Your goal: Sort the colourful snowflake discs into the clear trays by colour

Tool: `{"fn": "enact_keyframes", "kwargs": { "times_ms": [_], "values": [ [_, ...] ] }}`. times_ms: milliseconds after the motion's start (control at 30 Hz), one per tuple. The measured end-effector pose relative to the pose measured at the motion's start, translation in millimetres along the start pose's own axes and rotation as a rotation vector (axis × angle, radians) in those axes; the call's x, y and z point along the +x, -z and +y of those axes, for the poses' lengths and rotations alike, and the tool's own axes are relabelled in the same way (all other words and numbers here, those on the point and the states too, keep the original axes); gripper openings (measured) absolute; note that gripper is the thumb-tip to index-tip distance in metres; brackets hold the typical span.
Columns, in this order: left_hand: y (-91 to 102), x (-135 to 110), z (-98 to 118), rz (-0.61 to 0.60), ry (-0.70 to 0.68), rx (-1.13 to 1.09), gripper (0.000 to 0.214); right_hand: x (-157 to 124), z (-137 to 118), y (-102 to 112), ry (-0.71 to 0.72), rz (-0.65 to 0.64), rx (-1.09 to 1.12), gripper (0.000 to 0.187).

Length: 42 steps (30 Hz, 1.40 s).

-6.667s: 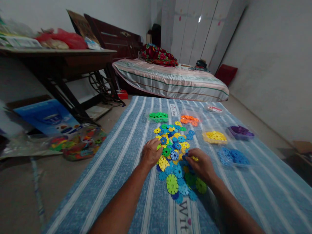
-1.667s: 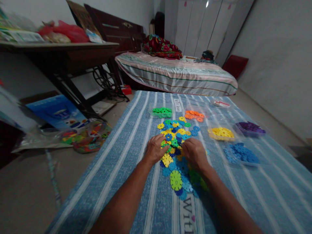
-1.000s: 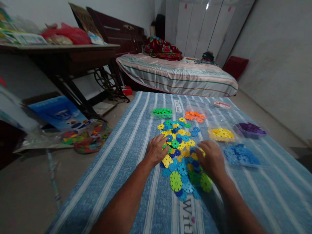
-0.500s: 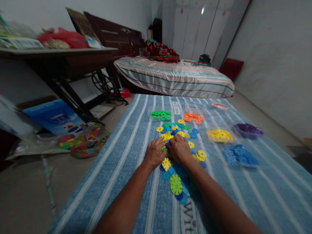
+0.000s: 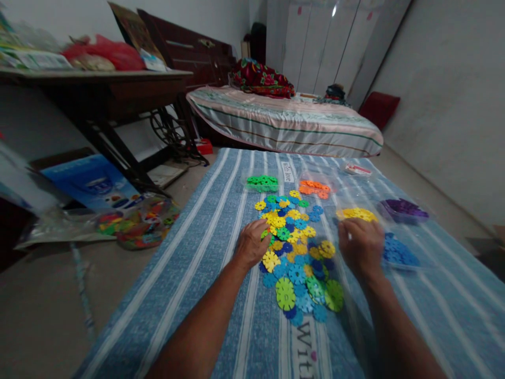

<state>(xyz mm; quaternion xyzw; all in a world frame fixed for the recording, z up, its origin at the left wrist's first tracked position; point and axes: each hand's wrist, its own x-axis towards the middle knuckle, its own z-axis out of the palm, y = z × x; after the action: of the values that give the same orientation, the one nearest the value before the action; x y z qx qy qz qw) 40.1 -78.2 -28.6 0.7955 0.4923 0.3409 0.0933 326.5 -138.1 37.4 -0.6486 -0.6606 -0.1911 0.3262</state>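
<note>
The pile of mixed flower-shaped pieces (image 5: 300,248) lay between the two hands, right against the left hand's (image 5: 253,242) fingers, its yellow, blue and green unsorted. Five clear tubs (image 5: 408,218) each held one colour: green pieces (image 5: 262,183) beyond the left hand, orange pieces (image 5: 314,188) beyond the right hand (image 5: 361,242) and to its left, yellow pieces (image 5: 357,214) just past its knuckles, blue pieces (image 5: 400,251) just to its right, purple pieces (image 5: 403,207) farther out that way. Judging by this, colour grouping was well begun, with a sizeable heap left. The left hand lay low, fingers bent at the pile's edge; the right, blurred, hung palm-down before the yellow tub, fingers curled. Whether either gripped a piece I could not tell. Striped cloth (image 5: 177,263) spread under both forearms
</note>
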Motion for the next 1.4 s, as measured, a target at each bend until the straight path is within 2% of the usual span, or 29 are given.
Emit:
{"fn": "enact_keyframes", "kwargs": {
  "times_ms": [100,200,300,467,567,667,800,933,1133,1267,1400],
  "values": [
    [-1.3,0.9,1.3,0.034,0.017,-0.014,0.022,-2.6,43.9,23.2,-0.137,0.130,-0.209,0.023],
    [0.2,1.3,3.8,0.062,0.041,-0.034,0.021,-8.7,57.2,31.7,-0.164,0.158,-0.269,0.025],
    [4.7,2.1,7.2,0.090,0.102,-0.074,0.020,-18.4,33.3,22.0,-0.045,0.061,-0.096,0.023],
    [14.0,4.6,11.9,0.148,0.242,-0.148,0.022,-28.6,-37.0,-12.3,0.180,-0.245,0.228,0.020],
    [18.3,6.0,12.7,0.158,0.317,-0.180,0.025,-22.7,-67.6,-29.6,0.238,-0.409,0.261,0.019],
    [20.7,6.3,12.1,0.163,0.348,-0.193,0.028,-12.9,-84.3,-41.0,0.247,-0.528,0.206,0.024],
    [19.9,5.4,10.0,0.168,0.333,-0.202,0.030,-9.9,-89.7,-44.7,0.234,-0.612,0.091,0.020],
    [16.0,5.0,7.2,0.160,0.330,-0.192,0.029,-17.1,-83.9,-35.8,0.168,-0.600,-0.001,0.018],
    [14.6,5.2,5.1,0.195,0.343,-0.166,0.029,-20.7,-80.0,-19.8,0.089,-0.598,-0.104,0.027],
    [19.2,6.5,4.8,0.216,0.395,-0.182,0.030,-20.9,-83.1,-16.3,0.072,-0.625,-0.131,0.028],
    [23.6,9.3,3.0,0.246,0.503,-0.217,0.029,-22.8,-83.8,-15.6,0.059,-0.667,-0.109,0.029]
  ]
}}
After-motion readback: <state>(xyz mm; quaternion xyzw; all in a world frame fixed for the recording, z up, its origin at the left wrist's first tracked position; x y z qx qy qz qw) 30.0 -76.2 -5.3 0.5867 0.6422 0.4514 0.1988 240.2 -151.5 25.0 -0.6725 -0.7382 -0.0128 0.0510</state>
